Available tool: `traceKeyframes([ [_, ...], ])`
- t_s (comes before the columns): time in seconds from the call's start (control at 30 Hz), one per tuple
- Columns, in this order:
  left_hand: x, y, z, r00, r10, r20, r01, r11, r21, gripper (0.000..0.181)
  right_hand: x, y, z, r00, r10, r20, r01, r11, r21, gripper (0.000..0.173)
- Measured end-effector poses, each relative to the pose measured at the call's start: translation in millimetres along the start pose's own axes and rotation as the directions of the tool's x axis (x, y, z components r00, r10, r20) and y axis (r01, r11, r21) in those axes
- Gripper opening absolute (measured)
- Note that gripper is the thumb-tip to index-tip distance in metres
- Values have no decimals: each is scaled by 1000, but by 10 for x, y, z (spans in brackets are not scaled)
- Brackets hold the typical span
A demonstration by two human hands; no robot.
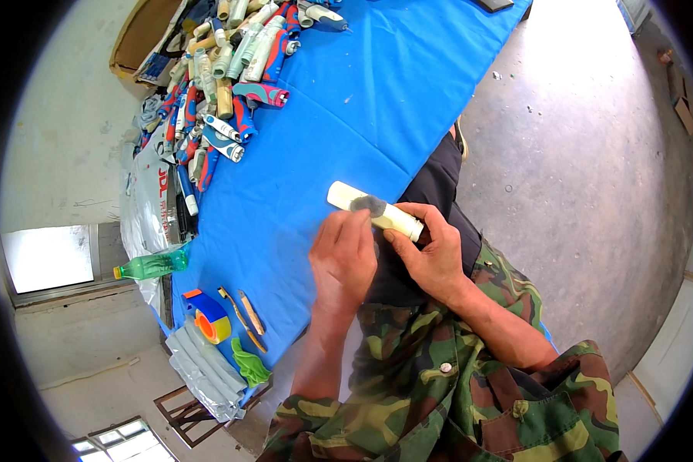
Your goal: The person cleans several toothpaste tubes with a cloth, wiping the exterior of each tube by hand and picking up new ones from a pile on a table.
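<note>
A cream plastic tube (394, 221), apparently a hollow handle shell, lies slanted over my lap near the edge of the blue-covered table (346, 150). My right hand (430, 248) grips its threaded-looking lower end between thumb and fingers. Pinched in the fingertips of my left hand (343, 254) is a small dark grey scouring pad (368, 205), which rests against the tube's upper side. The tube's far rounded end sticks out past the pad. Fingers hide part of both things.
Toothbrush-like handles and shells (225, 75) lie heaped at the far left beside a cardboard box (133, 40). Nearer are a green bottle (153, 264), a tape dispenser (211, 317), a toothbrush (242, 317), a wooden-handled tool (252, 312), a green cloth (249, 362) and grey plastic bags (202, 369).
</note>
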State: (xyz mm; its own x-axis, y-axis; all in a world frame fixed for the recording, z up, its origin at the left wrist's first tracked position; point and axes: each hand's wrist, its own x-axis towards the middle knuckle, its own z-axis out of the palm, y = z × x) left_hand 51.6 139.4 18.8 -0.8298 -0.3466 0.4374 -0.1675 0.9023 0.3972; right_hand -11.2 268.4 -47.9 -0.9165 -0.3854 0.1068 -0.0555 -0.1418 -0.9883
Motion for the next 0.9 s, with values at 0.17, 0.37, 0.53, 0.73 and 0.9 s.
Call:
traceKeyframes([
  [0.17,127,-209,-14,999,-26,-42,28,998,64,11,1,-36,-31,999,36,21,-35,999,-26,35],
  [0.37,24,-108,-12,1000,5,-17,-5,999,51,11,-1,19,10,1000,4,5,-4,1000,4,35],
  [0.53,185,-238,-39,994,-99,-48,102,993,51,11,-1,-58,-4,999,45,16,-45,999,-7,35],
  [0.73,-21,-22,3,999,-41,-30,42,999,11,9,4,-98,-53,995,38,97,-31,996,-79,34],
  [0.9,107,-276,-9,995,-58,-78,62,997,53,8,-23,-50,-12,997,56,54,-55,998,-19,35],
])
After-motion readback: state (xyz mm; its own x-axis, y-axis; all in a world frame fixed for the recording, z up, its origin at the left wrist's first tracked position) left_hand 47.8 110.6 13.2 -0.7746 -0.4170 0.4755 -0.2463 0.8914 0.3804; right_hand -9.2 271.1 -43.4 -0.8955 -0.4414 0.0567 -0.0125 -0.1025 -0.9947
